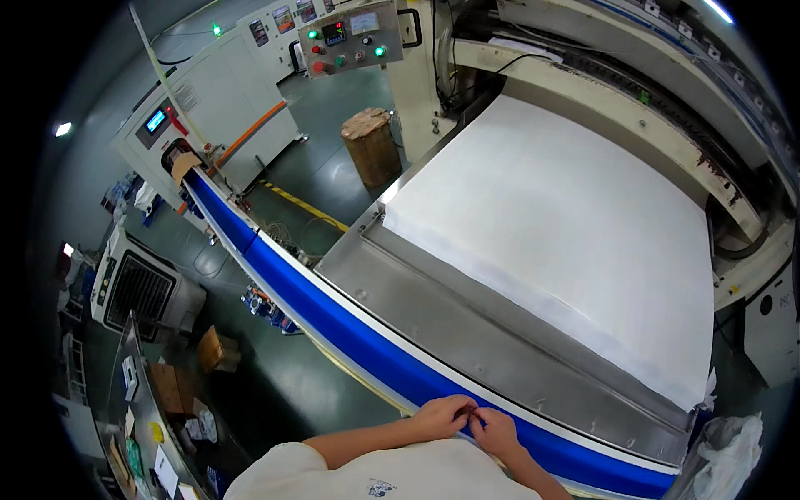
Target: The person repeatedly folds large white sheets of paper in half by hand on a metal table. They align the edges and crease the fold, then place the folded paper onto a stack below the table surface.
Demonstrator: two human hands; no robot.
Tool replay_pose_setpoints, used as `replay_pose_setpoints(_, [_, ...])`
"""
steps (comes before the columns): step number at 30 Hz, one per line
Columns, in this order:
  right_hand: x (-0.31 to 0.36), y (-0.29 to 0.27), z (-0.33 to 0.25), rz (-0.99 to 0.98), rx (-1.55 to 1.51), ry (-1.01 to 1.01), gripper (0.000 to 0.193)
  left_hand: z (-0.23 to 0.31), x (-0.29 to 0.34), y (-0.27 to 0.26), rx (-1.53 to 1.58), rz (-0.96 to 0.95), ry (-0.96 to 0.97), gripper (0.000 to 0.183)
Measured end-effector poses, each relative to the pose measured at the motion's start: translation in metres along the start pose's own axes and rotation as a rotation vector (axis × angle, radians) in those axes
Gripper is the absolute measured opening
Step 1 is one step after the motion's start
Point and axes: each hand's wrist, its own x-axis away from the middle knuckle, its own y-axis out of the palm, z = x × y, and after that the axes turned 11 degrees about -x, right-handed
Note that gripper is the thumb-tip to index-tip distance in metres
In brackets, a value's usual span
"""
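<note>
Now, cooler [142, 287]: one, grille showing, stood well apart from the belt, probably to leave working room.
Boxes [218, 350]: two brown ones by the bench [143, 385], perhaps parked there to be within reach.
Cabinet [221, 96]: one, white, at the belt's far end, presumably so the two work as a line.
Belt [333, 304]: one blue run, sweeping from upper left to lower right — and right under the hands, the thing nearest them.
Panel [354, 40]: one, two screens, two green lights glowing, mounted high, likely for easy reading.
Drum [372, 150]: one, brown, upright beyond the belt.
Left hand [439, 418]: one, over the belt, fingertips drawn in to meet the other's.
Right hand [495, 433]: one, fingers curled the same way, maybe for fine work — whether either pinches anything, I can't tell.
Sheet [554, 233]: one white expanse, overlapping the steel ledge [467, 321], which seems to support its near edge.
Bag [727, 454]: at least one, clear, crumpled beside the ledge's right end.
</note>
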Motion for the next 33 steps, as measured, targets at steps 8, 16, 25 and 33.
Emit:
replay_pose_setpoints(8, [-0.033, -0.039, 0.036, -0.228, 0.066, 0.046, 0.022, 0.005, -0.011, 0.011, -0.015, 0.123, -0.110, 0.024])
replay_pose_setpoints(16, [-0.111, -0.051, 0.046, -0.232, 0.254, 0.186, 0.032, -0.063, -0.059, -0.052, -0.375, 0.221, -0.029, 0.029])
replay_pose_setpoints(25, [-0.264, -0.043, 0.020, -0.143, 0.227, 0.218, 0.024, -0.192, -0.175, -0.137, -0.634, 0.517, -0.052, 0.030])
replay_pose_setpoints(33, [-0.458, 0.005, 0.005, -0.033, 0.094, -0.003, 0.020, -0.233, -0.203, -0.140, -0.635, 0.598, -0.040, 0.037])
